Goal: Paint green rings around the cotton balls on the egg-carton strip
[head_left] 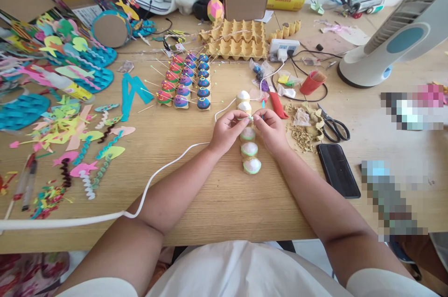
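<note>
A strip of egg-carton cups runs away from me on the table, its rounded tops white. Pale green trim edges the nearer cups; the two far ones look plain. Over the middle of this strip, my left hand and my right hand meet with fingertips pinched. Between them shows a bit of thin green trim, mostly hidden by the fingers. Beyond and to the left stand three painted egg-carton strips, one red, one purple and one dark blue, with pins stuck in them.
Right of my hands lie carton scraps, black scissors and a phone. A white fan stands at the back right. Paper fish cut-outs spread on the left. A white cable crosses my left forearm.
</note>
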Tool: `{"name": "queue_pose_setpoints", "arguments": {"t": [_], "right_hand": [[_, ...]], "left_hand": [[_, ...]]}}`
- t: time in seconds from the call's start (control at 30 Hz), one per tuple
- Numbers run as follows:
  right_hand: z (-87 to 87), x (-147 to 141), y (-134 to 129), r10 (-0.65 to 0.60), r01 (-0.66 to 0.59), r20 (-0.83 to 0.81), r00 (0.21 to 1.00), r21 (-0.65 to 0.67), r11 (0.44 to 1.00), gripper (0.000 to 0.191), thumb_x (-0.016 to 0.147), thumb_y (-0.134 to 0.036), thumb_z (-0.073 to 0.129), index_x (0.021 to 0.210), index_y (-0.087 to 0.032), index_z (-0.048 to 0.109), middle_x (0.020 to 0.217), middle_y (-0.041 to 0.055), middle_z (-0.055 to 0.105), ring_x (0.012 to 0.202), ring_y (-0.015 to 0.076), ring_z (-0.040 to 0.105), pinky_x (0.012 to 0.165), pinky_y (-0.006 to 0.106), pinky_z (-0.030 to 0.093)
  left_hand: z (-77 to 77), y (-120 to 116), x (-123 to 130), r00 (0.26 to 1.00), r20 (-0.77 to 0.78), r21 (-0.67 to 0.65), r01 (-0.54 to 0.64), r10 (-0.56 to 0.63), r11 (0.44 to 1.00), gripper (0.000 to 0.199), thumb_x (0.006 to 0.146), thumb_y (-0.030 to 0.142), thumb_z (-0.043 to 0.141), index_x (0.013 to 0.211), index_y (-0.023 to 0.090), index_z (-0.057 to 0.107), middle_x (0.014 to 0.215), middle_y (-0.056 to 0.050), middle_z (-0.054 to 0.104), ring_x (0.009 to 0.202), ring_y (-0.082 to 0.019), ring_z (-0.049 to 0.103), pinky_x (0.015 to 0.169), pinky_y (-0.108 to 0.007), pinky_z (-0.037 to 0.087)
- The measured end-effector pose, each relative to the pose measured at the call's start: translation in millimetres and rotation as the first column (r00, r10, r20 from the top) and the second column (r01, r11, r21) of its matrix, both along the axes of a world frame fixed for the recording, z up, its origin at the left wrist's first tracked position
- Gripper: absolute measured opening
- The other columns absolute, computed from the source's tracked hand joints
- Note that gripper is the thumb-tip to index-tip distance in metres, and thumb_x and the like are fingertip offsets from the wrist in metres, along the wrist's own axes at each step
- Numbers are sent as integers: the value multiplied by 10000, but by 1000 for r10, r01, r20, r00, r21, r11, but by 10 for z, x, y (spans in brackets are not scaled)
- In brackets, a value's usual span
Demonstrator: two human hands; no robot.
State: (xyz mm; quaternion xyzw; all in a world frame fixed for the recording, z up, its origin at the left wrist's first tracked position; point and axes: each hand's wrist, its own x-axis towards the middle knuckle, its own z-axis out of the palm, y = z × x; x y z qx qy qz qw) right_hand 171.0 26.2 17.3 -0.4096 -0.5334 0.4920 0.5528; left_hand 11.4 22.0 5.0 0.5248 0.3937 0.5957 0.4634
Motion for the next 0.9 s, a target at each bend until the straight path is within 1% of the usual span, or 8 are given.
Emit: {"name": "queue_pose_setpoints", "arguments": {"t": [0.17, 0.3, 0.4, 0.53, 0.67, 0.8, 0.9], "right_hand": [[1, 7, 2, 25, -26, -22, 999, -4, 1000, 555, 787, -766, 827, 811, -240, 653, 723, -39, 569, 662, 125, 429, 669, 305, 385], [-18, 23, 8, 45, -44, -53, 998, 16, 999, 527, 822, -734, 823, 778, -232, 667, 711, -36, 583, 659, 120, 452, 667, 302, 368], [-25, 28, 8, 65, -64, -69, 995, 16, 998, 522, 849, -722, 808, 754, -227, 673, 717, -31, 595, 654, 115, 463, 647, 299, 342], [-33, 21, 15, 50, -51, -49, 998, -6, 999, 569, 827, -771, 792, 727, -227, 657, 715, -25, 597, 645, 120, 455, 628, 299, 333], [-31, 12, 20, 18, -18, -11, 1000, -31, 999, 586, 818, -801, 775, 736, -233, 655, 708, -22, 599, 653, 127, 447, 638, 302, 360], [-8, 10, 8, 7, -7, -16, 1000, -22, 1000, 557, 812, -776, 798, 760, -238, 666, 702, -30, 590, 659, 127, 454, 680, 308, 411], [8, 12, -2, 22, -22, -20, 1000, -28, 999, 538, 816, -750, 811, 761, -239, 652, 710, -30, 584, 662, 127, 449, 685, 307, 424]], "left_hand": [[14, -1, 0, 1000, -17, -17, -14, 14, 1000, 291, 828, 474, 872, 937, 213, 806, 899, -32, 797, 747, -135, 661, 699, -261, 535], [26, -4, -4, 999, -28, -16, -19, 18, 1000, 266, 836, 451, 868, 933, 210, 810, 897, -34, 800, 750, -134, 657, 699, -259, 536], [25, 1, -7, 1000, -23, -19, -18, 17, 1000, 284, 833, 465, 876, 922, 205, 807, 892, -32, 794, 757, -132, 662, 711, -257, 544], [15, 12, -6, 1000, 5, -21, -21, 21, 1000, 318, 828, 493, 888, 921, 203, 800, 887, -30, 796, 767, -133, 675, 717, -255, 552], [8, 11, -1, 1000, 27, -35, -9, 10, 999, 323, 829, 499, 889, 944, 209, 808, 933, -39, 812, 811, -144, 699, 755, -266, 570], [15, -2, -7, 997, 70, -30, 29, -26, 999, 356, 815, 525, 901, 976, 218, 820, 983, -50, 827, 907, -172, 746, 854, -302, 604], [22, -13, -22, 994, 95, -53, 67, -62, 996, 387, 816, 570, 891, 991, 230, 825, 990, -51, 838, 917, -197, 775, 866, -333, 622]]}}
